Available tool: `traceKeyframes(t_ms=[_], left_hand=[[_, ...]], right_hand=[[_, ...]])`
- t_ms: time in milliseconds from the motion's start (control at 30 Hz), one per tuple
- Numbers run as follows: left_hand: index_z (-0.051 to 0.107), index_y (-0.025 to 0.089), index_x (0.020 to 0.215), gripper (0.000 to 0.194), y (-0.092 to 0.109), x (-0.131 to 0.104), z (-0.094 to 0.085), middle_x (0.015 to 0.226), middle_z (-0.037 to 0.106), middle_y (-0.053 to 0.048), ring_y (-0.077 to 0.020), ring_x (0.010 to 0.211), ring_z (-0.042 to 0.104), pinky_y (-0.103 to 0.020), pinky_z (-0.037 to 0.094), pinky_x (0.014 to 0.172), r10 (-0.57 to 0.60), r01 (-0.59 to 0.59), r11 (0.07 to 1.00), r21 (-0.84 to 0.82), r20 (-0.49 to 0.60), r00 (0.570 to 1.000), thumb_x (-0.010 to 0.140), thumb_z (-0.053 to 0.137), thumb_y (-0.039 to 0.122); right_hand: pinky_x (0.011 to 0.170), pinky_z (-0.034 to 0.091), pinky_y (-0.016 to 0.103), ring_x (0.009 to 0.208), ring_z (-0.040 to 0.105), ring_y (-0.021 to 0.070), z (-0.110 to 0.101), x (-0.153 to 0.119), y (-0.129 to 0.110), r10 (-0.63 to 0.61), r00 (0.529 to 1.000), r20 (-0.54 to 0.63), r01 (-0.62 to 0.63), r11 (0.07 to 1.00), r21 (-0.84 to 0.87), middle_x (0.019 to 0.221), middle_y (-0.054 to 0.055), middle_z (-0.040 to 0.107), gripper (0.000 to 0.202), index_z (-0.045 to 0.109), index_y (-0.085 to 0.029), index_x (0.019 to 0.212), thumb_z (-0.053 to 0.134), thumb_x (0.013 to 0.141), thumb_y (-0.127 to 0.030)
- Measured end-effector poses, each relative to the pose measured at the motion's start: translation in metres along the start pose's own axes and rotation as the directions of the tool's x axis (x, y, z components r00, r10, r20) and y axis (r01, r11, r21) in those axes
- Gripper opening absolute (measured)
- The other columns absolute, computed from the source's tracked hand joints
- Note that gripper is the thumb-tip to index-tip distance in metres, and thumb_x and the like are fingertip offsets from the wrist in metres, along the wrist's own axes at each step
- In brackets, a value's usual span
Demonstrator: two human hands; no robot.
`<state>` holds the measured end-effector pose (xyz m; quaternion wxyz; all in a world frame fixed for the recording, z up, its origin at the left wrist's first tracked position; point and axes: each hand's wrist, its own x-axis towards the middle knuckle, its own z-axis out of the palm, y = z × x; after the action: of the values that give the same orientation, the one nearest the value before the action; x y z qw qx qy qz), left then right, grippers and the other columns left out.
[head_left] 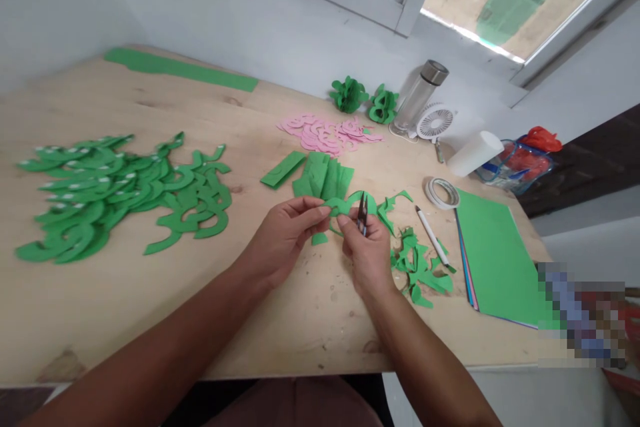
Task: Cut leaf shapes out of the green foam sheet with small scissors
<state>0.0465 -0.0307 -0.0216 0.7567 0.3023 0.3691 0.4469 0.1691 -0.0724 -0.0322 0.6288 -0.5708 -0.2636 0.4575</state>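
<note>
My left hand [295, 230] pinches the left end of a curved green paper piece [340, 204]. My right hand [369, 250] holds small dark scissors [363, 213], and its thumb also touches the paper. The blades point away from me, over the paper's right part. Just beyond my hands lie folded green paper strips [325, 177] and a single green rectangle [283, 169]. Green scraps [417, 263] lie to the right of my right hand.
Left: cut green curved pieces [110, 190]. Back: pink cutouts [320, 132], green paper ornaments [349, 95], a bottle [420, 97], a small fan [435, 122]. Right: tape rolls [442, 193], a white pen [432, 235], a green paper stack [503, 257], a white roll [475, 152].
</note>
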Motion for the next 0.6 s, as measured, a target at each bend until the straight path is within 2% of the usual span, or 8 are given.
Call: traceKeyframes(t_ms=[167, 333, 500, 600], left_hand=[[0.074, 0.018, 0.068, 0.022, -0.003, 0.001, 0.000, 0.070, 0.071, 0.000, -0.0130, 0.068, 0.063, -0.028, 0.053, 0.076, -0.009, 0.009, 1.000, 0.014, 0.012, 1.000, 0.061, 0.093, 0.027], [0.075, 0.018, 0.067, 0.023, -0.003, 0.001, 0.002, 0.070, 0.071, 0.000, -0.0135, 0.071, 0.063, -0.027, 0.053, 0.076, -0.014, 0.015, 1.000, -0.007, 0.022, 1.000, 0.059, 0.095, 0.027], [0.073, 0.019, 0.067, 0.023, 0.004, 0.003, -0.001, 0.069, 0.070, 0.000, -0.0136, 0.070, 0.063, -0.027, 0.054, 0.073, 0.014, -0.015, 1.000, -0.028, -0.017, 1.000, 0.060, 0.094, 0.025], [0.071, 0.021, 0.065, 0.021, 0.008, 0.007, -0.004, 0.064, 0.068, 0.001, -0.0137, 0.068, 0.062, -0.026, 0.054, 0.070, 0.048, -0.050, 0.997, -0.057, -0.039, 0.998, 0.063, 0.091, 0.022]], right_hand=[[0.045, 0.013, 0.027, 0.047, 0.019, 0.0081, -0.001, 0.000, 0.000, 0.032, 0.999, 0.026, -0.031, 0.999, -0.025, 0.051, -0.012, 0.030, 0.034, 0.053, -0.024, 0.067, 0.082, 0.062, -0.042], [0.045, 0.015, 0.027, 0.048, 0.021, 0.0089, -0.002, 0.001, 0.001, -0.015, 0.994, 0.112, 0.021, 0.998, -0.057, 0.051, -0.011, 0.030, 0.033, 0.050, -0.025, 0.062, 0.079, 0.066, -0.040], [0.044, 0.016, 0.026, 0.047, 0.024, 0.0090, -0.002, 0.002, 0.000, -0.030, 0.992, 0.121, 0.043, 0.993, -0.110, 0.052, -0.010, 0.036, 0.023, 0.059, -0.023, 0.067, 0.075, 0.068, -0.039], [0.043, 0.017, 0.025, 0.046, 0.025, 0.0087, -0.004, 0.005, 0.001, -0.068, 0.996, 0.053, 0.074, 0.991, -0.114, 0.051, -0.011, 0.037, 0.024, 0.058, -0.023, 0.069, 0.076, 0.068, -0.039]])
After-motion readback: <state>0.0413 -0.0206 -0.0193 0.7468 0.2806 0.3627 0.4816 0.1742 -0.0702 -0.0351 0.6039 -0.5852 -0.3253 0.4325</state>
